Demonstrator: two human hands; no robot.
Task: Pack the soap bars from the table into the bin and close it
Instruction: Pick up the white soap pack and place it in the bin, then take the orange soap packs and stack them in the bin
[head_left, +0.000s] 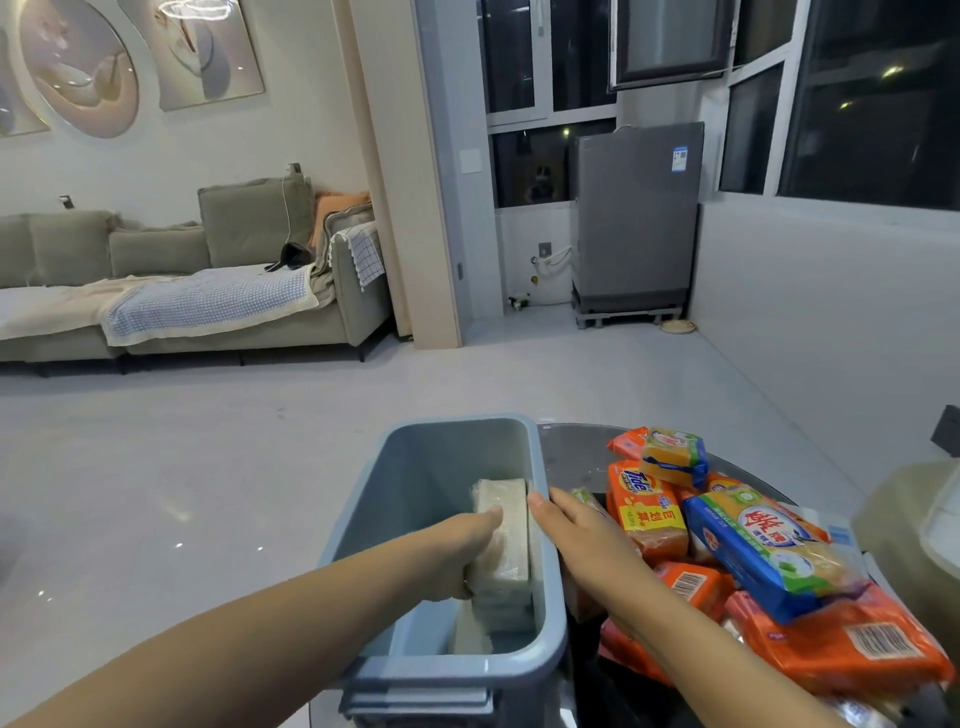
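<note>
the packing step is under way: the left hand (470, 551) is down inside the bin (363, 525), its fingers curled round a pale wrapped bar (503, 535) that stands on edge against the bin's right wall. more pale bars seem to sit under it, lower in the bin. whether the bar is already resting on them or only held above, i cannot tell.

the right hand (582, 530) lies just right of the bin's rim, fingers straight and together, reaching over the near edge of the pile (727, 545) on the dark table (571, 452). it holds nothing; the fingertips look close to the rim, but contact is unclear.

most of the soap is still outside the bin, to its right: orange packs, a blue-and-green pack and a small yellow pack on top, heaped loosely and overlapping.

next, by my reading, the left hand should let go and leave the bin while the right hand picks up a nearby pack from the heap, ideally a top one so the heap does not slide.

hard to make out: the bin's floor, hidden by the hand and bars; the lid, which i cannot pick out for certain, though stacked blue edges show at the bin's near end; the table's right part, cut off by the frame.
</note>
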